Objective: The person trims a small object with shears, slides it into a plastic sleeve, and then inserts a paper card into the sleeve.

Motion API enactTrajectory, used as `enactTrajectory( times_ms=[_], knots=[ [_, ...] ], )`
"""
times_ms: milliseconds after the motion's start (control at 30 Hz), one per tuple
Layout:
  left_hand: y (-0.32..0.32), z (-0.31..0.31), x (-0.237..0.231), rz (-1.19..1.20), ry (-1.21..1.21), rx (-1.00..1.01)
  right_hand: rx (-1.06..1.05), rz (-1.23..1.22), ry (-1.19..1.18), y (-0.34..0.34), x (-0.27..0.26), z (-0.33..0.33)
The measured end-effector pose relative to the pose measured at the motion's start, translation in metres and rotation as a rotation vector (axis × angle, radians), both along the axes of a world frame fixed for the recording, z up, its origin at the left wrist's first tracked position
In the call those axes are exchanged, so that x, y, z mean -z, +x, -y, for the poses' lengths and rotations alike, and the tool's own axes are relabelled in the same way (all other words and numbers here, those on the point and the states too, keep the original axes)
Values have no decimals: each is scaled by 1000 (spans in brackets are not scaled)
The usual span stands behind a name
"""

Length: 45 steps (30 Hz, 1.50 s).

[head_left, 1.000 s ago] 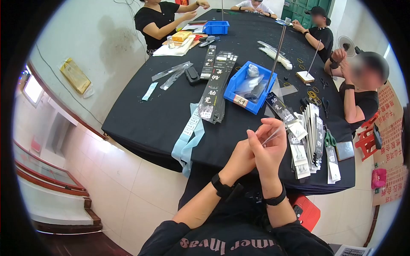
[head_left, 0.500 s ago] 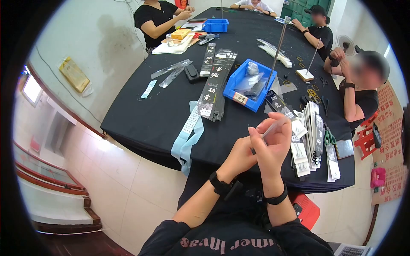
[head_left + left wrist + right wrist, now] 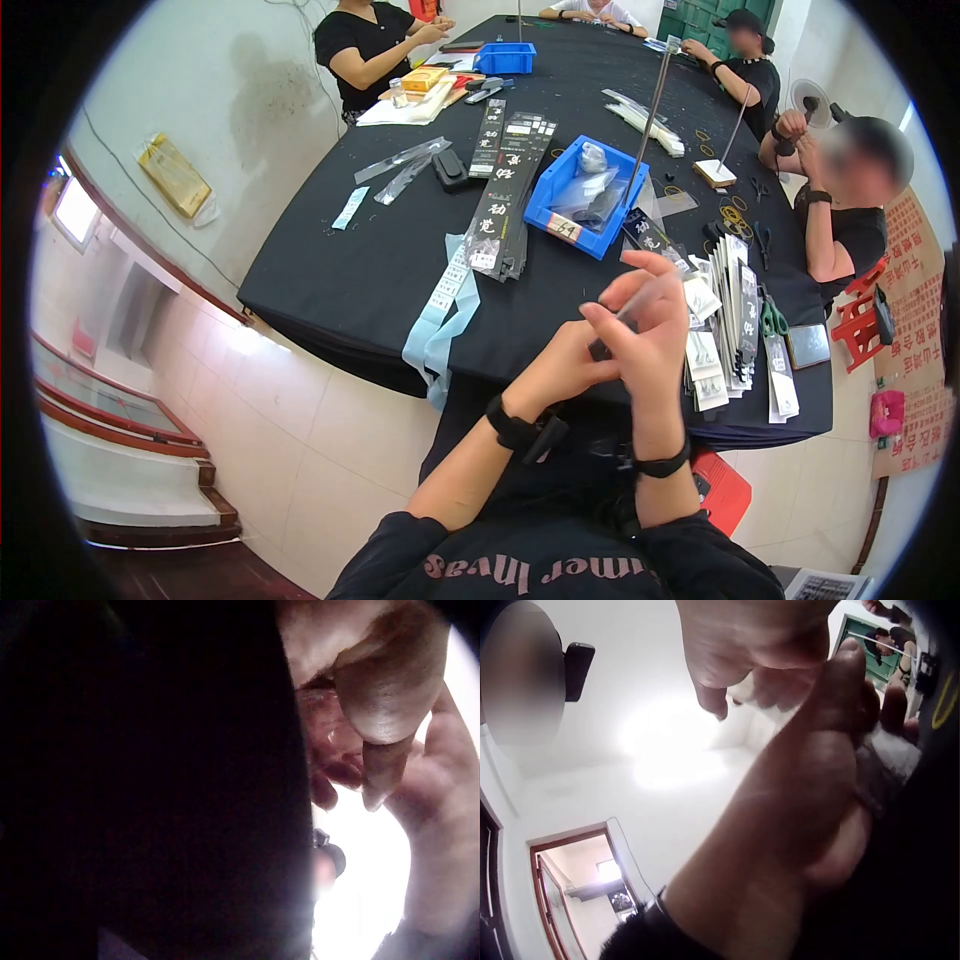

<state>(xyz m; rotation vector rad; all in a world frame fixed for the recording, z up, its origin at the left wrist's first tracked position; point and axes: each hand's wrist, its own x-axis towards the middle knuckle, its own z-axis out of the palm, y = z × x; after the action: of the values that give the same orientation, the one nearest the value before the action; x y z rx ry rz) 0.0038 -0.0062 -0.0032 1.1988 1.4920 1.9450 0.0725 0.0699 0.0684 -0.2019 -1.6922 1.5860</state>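
Observation:
My left hand (image 3: 560, 370) is in front of my body in the head view, with a small dark item (image 3: 600, 350) pinched between its thumb and fingers. Close against it on the right, my right hand (image 3: 650, 335) is raised and its curled fingers hold a thin clear plastic piece (image 3: 648, 298). The right wrist view shows crumpled clear plastic (image 3: 894, 754) in the right hand (image 3: 817, 772), with the left hand (image 3: 757, 637) above. In the left wrist view the left hand (image 3: 390, 675) hangs at the top, its fingertips partly hidden.
Beyond the hands stands a blue bin (image 3: 590, 240) with plastic bags. Black printed sleeves (image 3: 497, 215) and a blue label strip (image 3: 440, 300) lie left; packed cards (image 3: 735, 320), green scissors (image 3: 772, 318) and a phone (image 3: 808, 346) lie right. Several people sit or stand around the black table (image 3: 330, 260).
My right hand has risen slightly and moved a little right, its fingers more spread. My left hand has shifted slightly, and the dark item at its fingertips has come into view.

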Motion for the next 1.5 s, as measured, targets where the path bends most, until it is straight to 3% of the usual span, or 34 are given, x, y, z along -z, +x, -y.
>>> enactTrajectory(
  times_ms=[67,100,133,200,267,333,467,800,1000,1033,1133,1200,1267,1333,1400,1500],
  knots=[
    [-4,15,-14,105,-188,273,-230,113,-11,6,-6,-27],
    [-6,19,-15,222,-194,432,-444,90,-155,6,-6,-41],
    [-5,23,-19,227,-197,437,-439,93,-160,5,-7,-47],
    [-3,27,-28,498,-267,628,-768,88,-303,3,-11,-54],
    [-1,26,-23,453,-292,669,-797,134,-298,0,-8,-55],
    [3,23,-16,531,-249,753,-949,127,-482,-3,2,-56],
    [8,19,0,563,-115,798,-995,14,-631,-6,16,-54],
    [15,25,-8,710,-102,718,-970,-14,-635,-5,6,-47],
    [14,36,-20,676,-80,551,-958,80,-483,-23,-5,-39],
    [12,41,-23,681,-84,517,-961,80,-354,-29,-3,-42],
    [6,60,-26,649,-46,362,-864,158,-468,-46,-38,-29],
    [-2,78,-29,549,28,209,-754,241,-199,-76,-29,-42],
    [-9,93,-30,495,54,12,-602,397,301,-93,-26,-43],
    [-11,105,-36,479,92,-117,-448,210,836,-108,-10,-36],
    [-19,119,-33,457,115,-138,-317,139,1142,-124,15,-31],
    [-22,130,-32,435,145,-198,-248,262,1234,-132,39,-21]
  ],
)
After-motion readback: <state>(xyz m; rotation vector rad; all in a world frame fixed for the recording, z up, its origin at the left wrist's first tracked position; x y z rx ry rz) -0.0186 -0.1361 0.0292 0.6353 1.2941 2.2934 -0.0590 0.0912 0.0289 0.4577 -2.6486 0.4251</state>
